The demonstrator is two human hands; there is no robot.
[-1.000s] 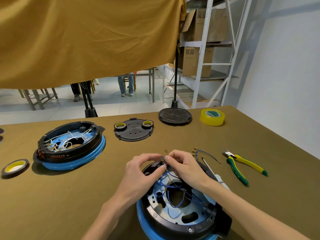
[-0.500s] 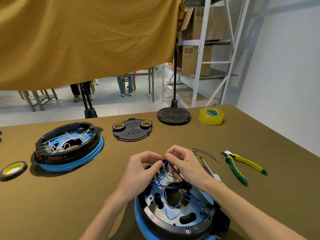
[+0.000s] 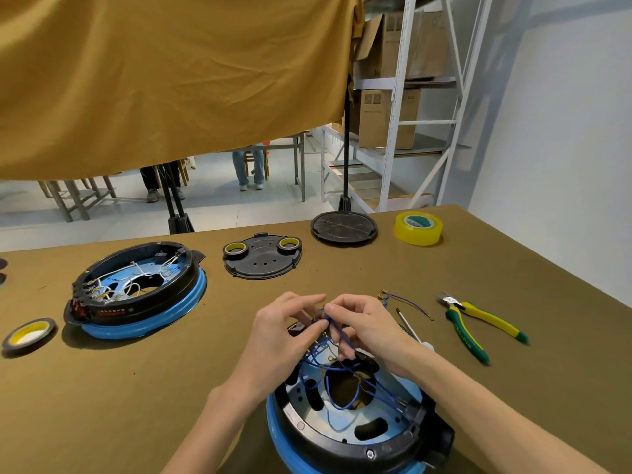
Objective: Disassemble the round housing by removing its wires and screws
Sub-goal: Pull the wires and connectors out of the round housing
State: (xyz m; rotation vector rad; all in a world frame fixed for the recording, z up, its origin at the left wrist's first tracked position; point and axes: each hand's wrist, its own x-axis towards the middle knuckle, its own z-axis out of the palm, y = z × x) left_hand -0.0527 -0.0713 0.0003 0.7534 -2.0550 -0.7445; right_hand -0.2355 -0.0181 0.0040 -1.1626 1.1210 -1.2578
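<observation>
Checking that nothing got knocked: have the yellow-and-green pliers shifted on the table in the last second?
No. The pliers keep the same spot and angle beside the loose blue wire; only the camera view drifted slightly.

Both hands (image 3: pixel 321 333) on blue wires (image 3: pixel 337 336)

The round housing (image 3: pixel 345 422) sits at the table's near edge, at about 6 o'clock in the head view: a black ring on a blue base, open side up, showing a pale metal plate with a large central hole and several slots. A hex screw (image 3: pixel 370 453) shows on its near rim. Thin blue wires (image 3: pixel 345 371) loop and cross over the plate, tipped with small brass terminals, and rise in a bunch toward 12 o'clock of the housing. One loose blue wire (image 3: pixel 405 302) lies on the table at 1 o'clock, apart from the housing.
</observation>
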